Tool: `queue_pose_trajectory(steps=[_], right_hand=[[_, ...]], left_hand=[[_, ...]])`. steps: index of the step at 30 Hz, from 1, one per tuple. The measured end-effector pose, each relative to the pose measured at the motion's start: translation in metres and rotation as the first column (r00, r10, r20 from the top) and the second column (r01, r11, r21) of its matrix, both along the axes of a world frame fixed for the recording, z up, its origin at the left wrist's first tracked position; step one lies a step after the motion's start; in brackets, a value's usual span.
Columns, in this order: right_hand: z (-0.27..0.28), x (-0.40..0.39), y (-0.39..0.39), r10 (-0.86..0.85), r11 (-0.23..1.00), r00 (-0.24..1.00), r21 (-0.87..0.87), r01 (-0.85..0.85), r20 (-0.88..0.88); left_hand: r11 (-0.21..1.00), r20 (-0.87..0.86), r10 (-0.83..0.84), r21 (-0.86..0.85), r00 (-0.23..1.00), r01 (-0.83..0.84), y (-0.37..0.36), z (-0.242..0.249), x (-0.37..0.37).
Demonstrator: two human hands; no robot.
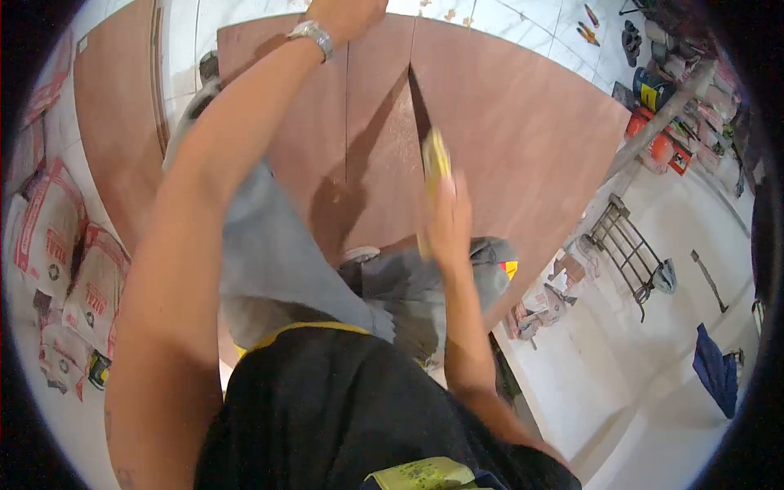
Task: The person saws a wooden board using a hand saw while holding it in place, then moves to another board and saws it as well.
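A large reddish-brown wooden board (523, 122) lies under and in front of my bent legs, with straight seams across it. My right hand (453, 212) is closed around a yellow-handled tool (438, 155) over the board's middle. From the tool's far end a narrow dark wedge runs to a point on the board; whether it is a blade or a gap, I cannot tell. My left hand (351, 16), with a metal watch (312, 37) at its wrist, is over the board's far edge. The top of the view cuts off its fingers.
Another brown board (118, 106) is on the left, near printed sacks (51, 224). Orange-handled pliers (587, 34) lie on the tiled floor at the upper right. A black bucket (653, 88), red objects and clutter stand farther right, with a metal rack (629, 245) below.
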State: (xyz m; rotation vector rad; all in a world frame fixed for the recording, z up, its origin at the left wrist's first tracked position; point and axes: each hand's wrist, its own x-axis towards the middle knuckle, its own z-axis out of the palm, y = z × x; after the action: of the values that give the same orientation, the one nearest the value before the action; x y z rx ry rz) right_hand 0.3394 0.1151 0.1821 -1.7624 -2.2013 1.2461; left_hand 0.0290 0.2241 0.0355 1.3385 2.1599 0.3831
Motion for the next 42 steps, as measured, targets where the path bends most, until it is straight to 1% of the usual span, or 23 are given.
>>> queue_pose_trajectory(steps=[1,3,6,7,9,11,14,18,19,20,22,23,25,28,29,30,31,34,35,38,40,41,42], right_hand=[[0.053,-0.002,-0.012,-0.074,0.975,0.987,-0.197,0.102,0.145],[0.106,0.002,-0.036,-0.224,0.898,0.941,-0.32,0.3,0.253],[0.043,0.003,-0.018,0.149,0.989,0.976,0.0,-0.151,0.156],[-0.015,-0.007,0.002,0.047,0.997,0.999,0.068,-0.047,0.008],[-0.084,-0.069,0.062,-0.117,0.99,0.993,-0.087,0.114,-0.028],[-0.096,-0.097,0.088,-0.156,0.986,0.985,-0.066,0.151,-0.072],[-0.042,-0.054,0.045,-0.145,0.979,0.989,-0.142,0.145,0.006],[0.085,0.021,-0.04,-0.103,0.956,0.974,-0.249,0.153,0.203],[0.105,0.015,-0.04,-0.23,0.861,0.94,-0.399,0.317,0.251],[0.081,0.013,-0.035,-0.085,0.979,0.989,-0.175,0.107,0.125],[-0.008,-0.004,-0.006,0.029,1.0,0.998,-0.001,-0.029,0.062],[-0.046,-0.038,0.023,-0.102,0.99,0.989,-0.086,0.111,0.108],[-0.11,-0.084,0.07,-0.127,0.992,0.988,0.012,0.128,-0.086],[-0.09,-0.089,0.075,-0.162,0.986,0.982,-0.054,0.157,-0.099],[-0.074,-0.062,0.062,-0.161,0.969,0.986,-0.194,0.151,-0.035],[-0.055,-0.034,0.031,-0.041,0.998,0.999,0.037,0.042,-0.022],[-0.033,0.005,0.0,0.103,0.988,0.995,0.114,-0.101,-0.014],[0.063,0.026,-0.041,0.085,0.991,0.972,-0.123,-0.059,0.218],[0.067,0.025,-0.044,0.059,0.992,0.978,-0.124,-0.035,0.199],[-0.047,0.004,-0.006,0.062,0.994,0.994,0.088,-0.07,0.089],[-0.09,-0.08,0.053,-0.169,0.985,0.986,-0.024,0.169,0.006],[-0.123,-0.089,0.076,-0.12,0.989,0.982,0.065,0.13,-0.144],[-0.127,-0.096,0.086,-0.117,0.99,0.988,0.065,0.124,-0.102]], left_hand=[[1.0,-0.009,0.008,-0.007,1.0,-0.008,-0.002,0.002,-0.001],[0.998,-0.031,0.032,-0.049,0.999,-0.033,-0.008,-0.009,0.006],[0.995,-0.082,0.054,-0.078,0.995,-0.06,0.008,-0.026,0.003],[0.995,-0.086,0.052,-0.083,0.995,-0.059,0.009,-0.023,0.004],[0.994,-0.066,0.034,-0.1,0.997,-0.041,0.004,-0.026,0.008],[0.995,-0.043,0.016,-0.097,0.999,-0.02,0.011,-0.028,0.0],[0.999,-0.065,0.022,0.038,0.998,-0.02,0.002,-0.009,0.003],[0.998,-0.061,0.056,0.011,0.997,-0.055,-0.007,-0.004,0.006],[0.998,-0.063,0.06,0.015,0.996,-0.059,-0.007,-0.005,0.007],[0.998,-0.066,0.062,0.025,0.996,-0.06,-0.003,-0.006,0.005],[0.999,-0.122,-0.023,0.029,0.992,0.027,0.001,-0.013,0.0],[0.998,-0.145,-0.058,0.021,0.988,0.062,-0.002,-0.015,0.001],[1.0,-0.093,-0.016,0.01,0.996,0.017,-0.006,-0.011,0.004],[1.0,-0.013,0.002,0.006,1.0,-0.002,-0.003,-0.008,-0.003],[1.0,0.019,0.004,0.01,1.0,-0.004,0.0,-0.006,-0.004],[1.0,0.014,0.024,0.016,1.0,-0.024,0.003,-0.004,-0.004],[0.999,0.01,0.042,0.018,0.999,-0.042,0.002,-0.005,-0.002],[0.998,0.013,0.052,-0.02,0.999,-0.052,-0.004,0.001,0.0],[0.999,0.02,0.038,-0.035,0.999,-0.037,-0.004,0.003,0.001],[0.998,0.012,0.063,-0.028,0.998,-0.062,0.001,-0.006,0.001],[1.0,0.006,0.024,-0.011,1.0,-0.024,-0.004,-0.008,0.003],[1.0,-0.012,0.002,0.005,1.0,-0.001,-0.001,-0.009,-0.003],[0.999,-0.029,0.006,0.032,1.0,-0.005,0.004,-0.013,-0.007]])
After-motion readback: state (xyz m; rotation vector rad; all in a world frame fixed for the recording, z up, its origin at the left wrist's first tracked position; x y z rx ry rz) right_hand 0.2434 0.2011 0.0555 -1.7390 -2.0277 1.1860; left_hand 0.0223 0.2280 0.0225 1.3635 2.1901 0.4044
